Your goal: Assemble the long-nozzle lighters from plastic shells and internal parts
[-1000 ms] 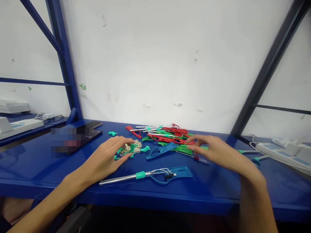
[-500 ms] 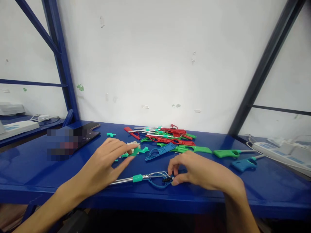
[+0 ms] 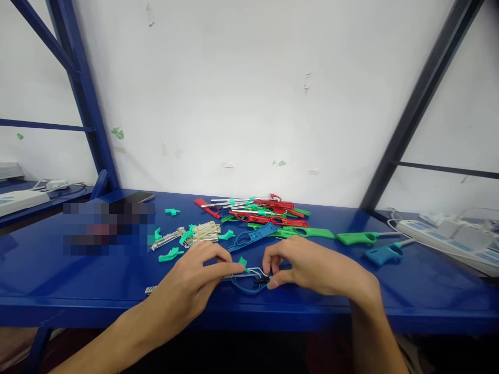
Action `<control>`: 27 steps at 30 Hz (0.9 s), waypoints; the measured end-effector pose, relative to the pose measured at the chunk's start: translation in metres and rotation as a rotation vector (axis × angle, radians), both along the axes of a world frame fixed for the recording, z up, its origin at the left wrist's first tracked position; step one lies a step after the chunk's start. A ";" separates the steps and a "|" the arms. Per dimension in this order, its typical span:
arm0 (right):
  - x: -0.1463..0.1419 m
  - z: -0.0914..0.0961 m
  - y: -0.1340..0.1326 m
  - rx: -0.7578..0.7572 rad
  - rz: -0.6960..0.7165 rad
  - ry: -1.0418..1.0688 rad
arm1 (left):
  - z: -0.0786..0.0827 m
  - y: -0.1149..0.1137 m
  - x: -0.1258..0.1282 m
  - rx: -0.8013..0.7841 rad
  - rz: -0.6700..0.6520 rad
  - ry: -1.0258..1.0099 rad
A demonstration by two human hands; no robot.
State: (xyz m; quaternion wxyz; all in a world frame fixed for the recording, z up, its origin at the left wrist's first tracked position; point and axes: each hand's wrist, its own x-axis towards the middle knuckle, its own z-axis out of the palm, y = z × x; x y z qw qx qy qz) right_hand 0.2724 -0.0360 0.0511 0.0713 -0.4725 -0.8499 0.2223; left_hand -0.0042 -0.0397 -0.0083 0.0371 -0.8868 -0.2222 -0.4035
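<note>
Near the table's front edge lies a blue lighter casing (image 3: 249, 290) with white wires (image 3: 255, 270) and a small black part (image 3: 261, 280) in it. My right hand (image 3: 304, 267) pinches the casing's right end by the black part. My left hand (image 3: 206, 275) holds a green plastic trigger (image 3: 243, 262) between thumb and fingers, just above the casing. It hides most of the metal tube. Loose green triggers (image 3: 170, 254) and a heap of pale lighter inner parts (image 3: 206, 232) lie behind my left hand.
Red, green and blue casing halves (image 3: 268, 221) with metal tubes are piled toward the wall. A green lighter (image 3: 356, 238) and a blue lighter (image 3: 384, 254) lie at the right. A phone (image 3: 138, 197) rests at the left; power strips (image 3: 448, 241) stand at the far right.
My left hand has moved right and down from the parts heap to the blue casing, bringing the green trigger. My right hand keeps its hold; the view has shifted slightly.
</note>
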 end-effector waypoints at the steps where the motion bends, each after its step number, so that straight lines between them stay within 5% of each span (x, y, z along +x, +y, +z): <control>1: 0.000 0.000 -0.001 0.005 0.000 0.002 | 0.001 -0.001 0.000 -0.014 -0.012 -0.010; 15: -0.004 -0.002 -0.002 0.019 -0.008 0.007 | -0.001 0.002 0.004 -0.352 -0.113 -0.009; 27: -0.006 0.003 -0.004 -0.042 -0.044 0.026 | 0.004 -0.001 0.007 -0.438 -0.118 0.043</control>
